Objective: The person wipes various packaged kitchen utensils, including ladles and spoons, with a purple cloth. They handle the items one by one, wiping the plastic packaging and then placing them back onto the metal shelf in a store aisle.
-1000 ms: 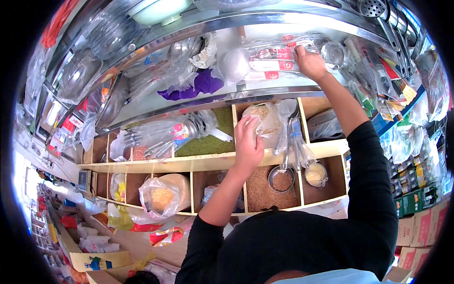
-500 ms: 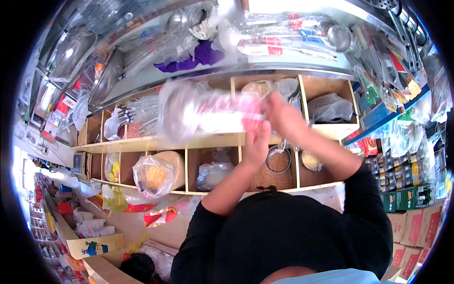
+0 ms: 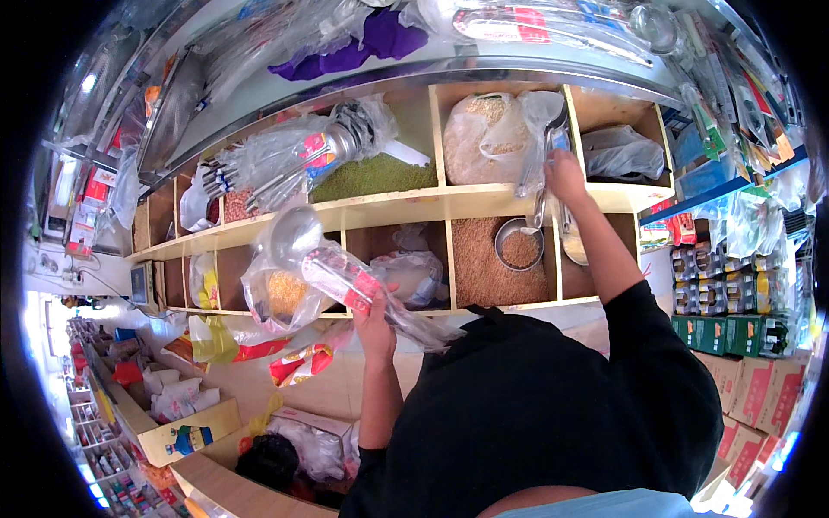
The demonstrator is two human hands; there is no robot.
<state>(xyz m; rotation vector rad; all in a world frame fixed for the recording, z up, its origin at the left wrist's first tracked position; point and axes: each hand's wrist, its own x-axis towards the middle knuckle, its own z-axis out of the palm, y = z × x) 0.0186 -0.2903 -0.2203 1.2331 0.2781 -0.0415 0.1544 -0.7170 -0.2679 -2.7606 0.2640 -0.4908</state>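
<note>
Hands (image 3: 374, 325) now apart, utensil (image 3: 294, 236) in left

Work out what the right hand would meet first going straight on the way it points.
The right hand would likely meet the blue-labelled, plastic-wrapped utensil package just ahead; they may be touching, as depth is unclear.

1 purple cloth (image 3: 380, 39) on upper shelf (image 3: 505, 55); cartons (image 3: 764, 393) stacked right.

The right hand (image 3: 566, 178) hides part of the spoons (image 3: 550, 119). The far bags (image 3: 275, 36) are cut off by the top edge.
</note>
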